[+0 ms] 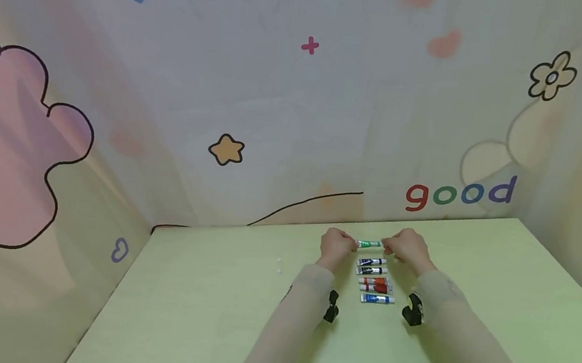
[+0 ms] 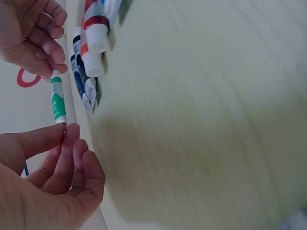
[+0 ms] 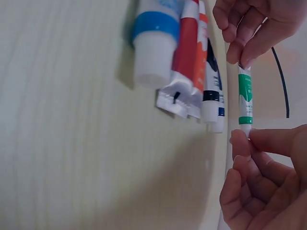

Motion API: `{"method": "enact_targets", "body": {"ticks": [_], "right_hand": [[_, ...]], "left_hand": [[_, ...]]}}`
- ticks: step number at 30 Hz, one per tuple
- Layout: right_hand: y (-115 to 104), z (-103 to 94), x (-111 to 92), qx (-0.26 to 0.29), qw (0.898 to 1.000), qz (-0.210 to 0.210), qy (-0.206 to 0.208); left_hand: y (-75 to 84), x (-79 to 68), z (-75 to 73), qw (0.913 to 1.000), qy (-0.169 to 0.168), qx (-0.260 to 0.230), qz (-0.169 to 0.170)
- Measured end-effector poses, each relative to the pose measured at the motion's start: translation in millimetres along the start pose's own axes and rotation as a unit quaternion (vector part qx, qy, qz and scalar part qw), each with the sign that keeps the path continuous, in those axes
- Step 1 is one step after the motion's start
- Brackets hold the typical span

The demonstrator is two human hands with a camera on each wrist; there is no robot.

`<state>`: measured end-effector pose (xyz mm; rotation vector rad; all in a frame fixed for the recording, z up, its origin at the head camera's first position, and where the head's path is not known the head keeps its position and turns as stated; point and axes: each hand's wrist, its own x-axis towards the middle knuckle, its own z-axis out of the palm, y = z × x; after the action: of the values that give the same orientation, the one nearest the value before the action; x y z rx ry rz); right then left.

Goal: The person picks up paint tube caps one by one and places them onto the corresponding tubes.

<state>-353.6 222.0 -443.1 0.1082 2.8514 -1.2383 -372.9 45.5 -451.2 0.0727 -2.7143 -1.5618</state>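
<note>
Between my two hands is a small green paint tube [image 1: 369, 244], white at its cap end. My left hand [image 1: 336, 246] pinches its flat crimped end between thumb and forefinger. At the other end, the thumb and forefinger of my right hand [image 1: 408, 247] pinch the white cap. Closer to me on the table lie several more tubes in a column: two dark ones [image 1: 370, 271], an orange-red tube [image 1: 373, 281], a red tube [image 1: 374, 288] and a blue tube [image 1: 376, 299]. In the right wrist view the blue tube [image 3: 156, 28] lies nearest the camera.
Two tiny white bits [image 1: 279, 266] lie on the pale green table [image 1: 189, 314], left of the tubes. A printed curtain [image 1: 288, 115] hangs along the table's back edge. Each wrist wears a black camera mount [image 1: 413, 310].
</note>
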Motion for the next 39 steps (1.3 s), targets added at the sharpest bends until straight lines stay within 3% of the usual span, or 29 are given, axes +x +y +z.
{"method": "enact_targets", "body": {"ticks": [5, 13, 26, 39], "right_hand": [[2, 3.5, 3, -0.023, 0.999, 0.017, -0.013], [2, 4.5, 5, -0.006, 0.999, 0.039, -0.026], [2, 8.9, -2, -0.027, 0.999, 0.029, -0.027], [2, 0.6, 3, 0.004, 0.998, 0.051, -0.044]], "left_hand": [[-0.1, -3.3, 1.0, 0.9995, -0.012, 0.026, -0.016], [-2.7, -1.6, 3.6, 0.9980, 0.011, 0.059, -0.021], [-10.5, 6.4, 7.8, 0.9969, 0.012, 0.066, -0.041], [0.4, 0.3, 1.5, 0.9980, -0.002, 0.046, -0.042]]}}
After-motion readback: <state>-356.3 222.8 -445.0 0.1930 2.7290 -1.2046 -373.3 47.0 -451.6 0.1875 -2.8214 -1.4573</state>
